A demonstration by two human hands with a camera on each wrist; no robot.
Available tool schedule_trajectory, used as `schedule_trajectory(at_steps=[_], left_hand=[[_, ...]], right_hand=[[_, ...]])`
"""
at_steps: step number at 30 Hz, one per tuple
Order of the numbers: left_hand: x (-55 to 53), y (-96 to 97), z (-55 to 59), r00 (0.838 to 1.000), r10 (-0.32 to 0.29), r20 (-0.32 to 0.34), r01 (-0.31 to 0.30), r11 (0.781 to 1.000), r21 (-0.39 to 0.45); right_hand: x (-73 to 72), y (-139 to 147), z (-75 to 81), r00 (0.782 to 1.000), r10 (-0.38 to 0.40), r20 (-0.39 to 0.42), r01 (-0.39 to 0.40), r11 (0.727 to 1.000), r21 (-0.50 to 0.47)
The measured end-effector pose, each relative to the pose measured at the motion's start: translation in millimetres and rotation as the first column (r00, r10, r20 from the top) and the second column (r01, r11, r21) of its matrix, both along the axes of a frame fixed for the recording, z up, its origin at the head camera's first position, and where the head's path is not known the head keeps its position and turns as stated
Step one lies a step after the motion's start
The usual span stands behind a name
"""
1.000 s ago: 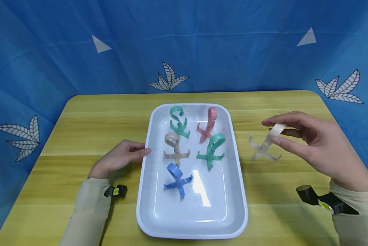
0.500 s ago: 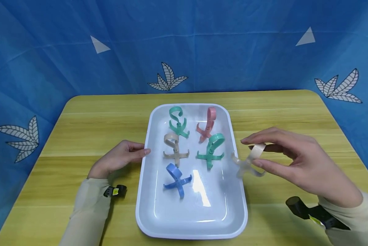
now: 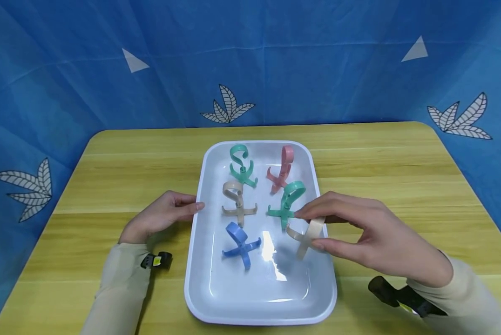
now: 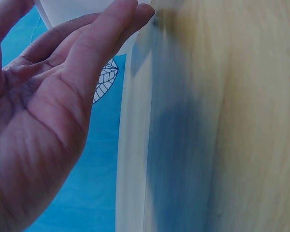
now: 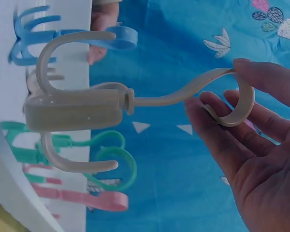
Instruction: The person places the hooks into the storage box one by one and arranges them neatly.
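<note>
In the head view my right hand [image 3: 368,232] pinches a beige claw hook [image 3: 307,238] by its curled top, over the right part of a white tray [image 3: 250,298]. The right wrist view shows the thumb and fingertips at the hook's curl [image 5: 239,104], its prongs pointing toward the tray. My left hand [image 3: 164,214] holds the tray's left rim with thumb over the edge; its fingers [image 4: 94,53] lie along the tray's side. Standing in the tray are another beige hook [image 3: 240,210], a blue hook [image 3: 242,249], two green hooks [image 3: 243,173] and a pink hook [image 3: 280,179].
The tray rests on a wood-grain table [image 3: 120,163]. Behind it hangs a blue cloth [image 3: 317,83] with leaf and triangle prints. A dark wrist camera [image 3: 157,260] sits on the left sleeve, another camera [image 3: 401,295] on the right.
My right hand has carried the beige hook leftward and down, from beside the tray to over its right part. The left hand stays at the rim, and the hooks in the tray have not moved.
</note>
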State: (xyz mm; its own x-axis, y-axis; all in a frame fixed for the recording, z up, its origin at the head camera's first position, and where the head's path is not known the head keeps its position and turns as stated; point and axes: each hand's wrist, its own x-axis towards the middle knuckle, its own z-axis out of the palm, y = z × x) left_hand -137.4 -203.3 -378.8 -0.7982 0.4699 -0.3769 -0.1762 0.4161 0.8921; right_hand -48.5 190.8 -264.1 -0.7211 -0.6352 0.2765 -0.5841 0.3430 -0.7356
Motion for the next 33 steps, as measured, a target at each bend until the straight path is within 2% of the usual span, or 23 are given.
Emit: schedule_trajectory(at_steps=[7,13,27,33], left_hand=[[0.1,-0.2,0.1,1.0,0.008,0.005,-0.008,1.0,0.003],[-0.4,-0.7,0.5,1.0,-0.002,-0.005,0.002,1.0,0.016],[-0.8,-0.7,-2.0,1.0,-0.007,-0.006,0.007,1.0,0.016],[-1.1,-0.5,-2.1,1.0,-0.01,-0.007,0.01,1.0,0.021]], right_hand=[[-5.3,-10.2,-18.6,0.994,0.041,0.098,-0.041,0.999,0.001],[-7.9,-14.9,-31.8,0.989,0.028,0.144,-0.036,0.998,0.051],[-9.4,-14.2,-41.7,0.984,-0.007,0.179,-0.009,0.996,0.089],[-9.3,-14.6,-43.0,0.989,0.022,0.146,-0.031,0.998,0.057]])
